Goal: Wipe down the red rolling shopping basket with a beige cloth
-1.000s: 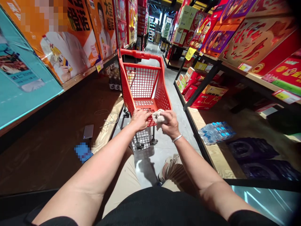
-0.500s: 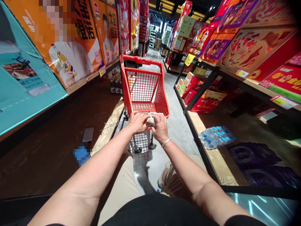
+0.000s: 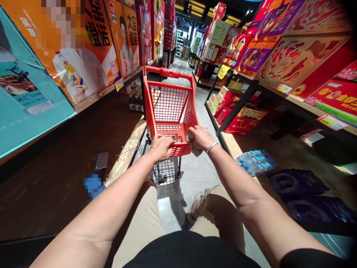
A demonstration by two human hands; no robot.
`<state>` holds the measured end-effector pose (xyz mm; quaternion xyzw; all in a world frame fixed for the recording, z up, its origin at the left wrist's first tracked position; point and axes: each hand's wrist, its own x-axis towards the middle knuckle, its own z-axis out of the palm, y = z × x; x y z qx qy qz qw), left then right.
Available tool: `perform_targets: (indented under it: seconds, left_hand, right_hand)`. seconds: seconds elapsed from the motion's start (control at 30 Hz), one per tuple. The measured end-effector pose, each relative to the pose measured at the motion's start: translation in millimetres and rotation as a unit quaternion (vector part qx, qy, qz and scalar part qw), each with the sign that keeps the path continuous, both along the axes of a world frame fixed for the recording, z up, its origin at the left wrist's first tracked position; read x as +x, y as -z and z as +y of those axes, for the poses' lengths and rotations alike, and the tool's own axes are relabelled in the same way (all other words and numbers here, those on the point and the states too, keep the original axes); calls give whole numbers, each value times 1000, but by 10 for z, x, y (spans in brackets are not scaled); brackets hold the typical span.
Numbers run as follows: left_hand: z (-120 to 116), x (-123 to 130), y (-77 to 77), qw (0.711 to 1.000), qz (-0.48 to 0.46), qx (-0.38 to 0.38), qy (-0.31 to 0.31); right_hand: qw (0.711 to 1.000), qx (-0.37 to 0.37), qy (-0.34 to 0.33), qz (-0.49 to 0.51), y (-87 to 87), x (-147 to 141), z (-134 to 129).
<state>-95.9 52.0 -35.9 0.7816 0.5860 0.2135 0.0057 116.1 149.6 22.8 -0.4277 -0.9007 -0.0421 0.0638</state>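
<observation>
A red plastic shopping cart (image 3: pixel 170 100) stands in the aisle in front of me, its handle on the far side. My left hand (image 3: pixel 162 146) grips the near rim of the basket, fingers over the edge. At the near right corner of the basket, my right hand (image 3: pixel 200 137) is closed on a greyish cloth (image 3: pixel 196 151), pressing it against the rim. Part of the cloth hangs below the hand; the rest is hidden by the fingers. Apart from the cloth at its corner, I see nothing in the basket.
Shelves of drink and gift boxes line both sides, with orange cartons (image 3: pixel 80 70) at left and red boxes (image 3: pixel 245 121) at right. Wrapped water bottles (image 3: pixel 256 162) lie on the low right shelf. A white power bank (image 3: pixel 102 160) and a cable (image 3: pixel 131 145) rest on the left ledge.
My right hand has moved right with the cloth, from the middle of the near rim to its right corner. My left hand stays on the rim, shifted slightly left.
</observation>
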Motion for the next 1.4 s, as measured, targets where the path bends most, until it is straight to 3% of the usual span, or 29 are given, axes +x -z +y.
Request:
perform_targets:
  seconds: [0.13, 0.27, 0.37, 0.47, 0.57, 0.7, 0.77, 0.83, 0.97, 1.07, 1.2, 1.4]
  left_hand:
    - [-44, 5, 30, 1000, 5, 7, 16]
    - [-70, 23, 84, 998, -35, 58, -9]
    - [-73, 6, 121, 996, -34, 81, -15]
    - [-75, -33, 138, 997, -4, 73, -29]
    - [-77, -86, 139, 998, 29, 58, -17]
    - [-56, -151, 108, 998, 49, 49, -5]
    - [-30, -136, 74, 998, 49, 42, -25]
    - [1, -48, 30, 996, 55, 27, -60]
    - [49, 330, -44, 993, 74, -17, -88]
    - [58, 572, -42, 992, 73, -46, -90]
    - [76, 542, 5, 995, 63, -47, -67]
    - [120, 323, 40, 997, 31, -56, -43]
  right_hand:
    - [987, -156, -23, -41, -32, -431, 210]
    - [919, -378, -111, 6, 109, -829, 377]
    - [879, -437, -175, 77, 221, -948, 388]
    - [887, -412, -188, 88, 189, -813, 372]
    - [922, -360, -134, 53, 20, -454, 400]
    - [968, -162, -117, 150, -57, 95, 398]
    - [968, -58, -100, 223, 97, 264, 293]
    - [960, -11, -63, 274, 367, 306, 104]
    - [932, 56, -21, 356, 947, 91, -350]
    - [911, 83, -53, 400, 1158, -47, -513]
    - [913, 72, -95, 390, 1085, 87, -320]
    - [909, 67, -52, 409, 748, 230, 248]
